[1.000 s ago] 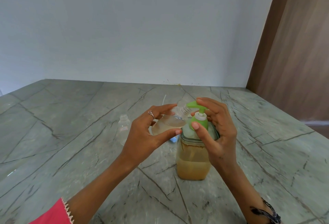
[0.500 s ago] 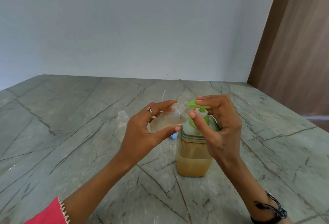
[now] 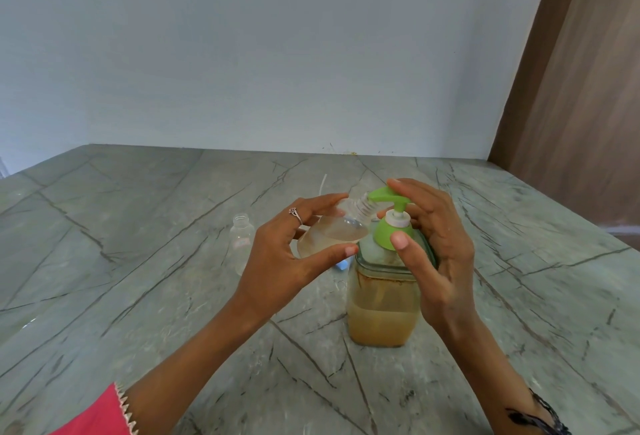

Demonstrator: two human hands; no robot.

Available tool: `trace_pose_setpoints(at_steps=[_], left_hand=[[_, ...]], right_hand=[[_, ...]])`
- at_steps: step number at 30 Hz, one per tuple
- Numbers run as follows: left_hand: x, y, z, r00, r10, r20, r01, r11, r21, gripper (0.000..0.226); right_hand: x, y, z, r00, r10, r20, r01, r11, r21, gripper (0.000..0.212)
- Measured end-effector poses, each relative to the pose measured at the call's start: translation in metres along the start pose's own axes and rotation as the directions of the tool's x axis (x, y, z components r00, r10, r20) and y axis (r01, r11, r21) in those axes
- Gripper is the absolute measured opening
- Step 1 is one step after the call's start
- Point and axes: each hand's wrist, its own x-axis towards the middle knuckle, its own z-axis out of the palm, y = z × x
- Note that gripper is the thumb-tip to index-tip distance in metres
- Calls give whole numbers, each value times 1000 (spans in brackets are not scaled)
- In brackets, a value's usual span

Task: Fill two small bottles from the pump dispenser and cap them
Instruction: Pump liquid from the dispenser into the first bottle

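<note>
Left hand (image 3: 277, 261) grips a tilted small bottle (image 3: 329, 232) at the green pump spout (image 3: 382, 195); right hand (image 3: 436, 247) curls round the pump dispenser (image 3: 382, 306).

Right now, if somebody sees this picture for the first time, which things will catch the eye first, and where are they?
The bright green pump on the amber-filled dispenser jar at centre stands out, with the right hand over its top. Just left of it, the left hand grips a tilted small bottle, partly filled, its neck at the spout. Further left, an empty uncapped bottle stands on the grey veined counter.
</note>
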Motion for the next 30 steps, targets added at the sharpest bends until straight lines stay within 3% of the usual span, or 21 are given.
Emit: trace_pose_setpoints(at_steps=[5,15,30], left_hand=[[0,1,1,1000,7,-7,-7,1000,-5,46],[-2,1,0,1000,21,-10,-21,999,28,47],[-3,-3,0,1000,13,-2,-13,1000,12,50]], right_hand=[[3,-1,4,998,-55,-35,51,993,-106,34],[8,-4,6,992,-15,-125,2,995,-102,26],[1,-1,2,1000,-12,6,12,1000,-16,35]])
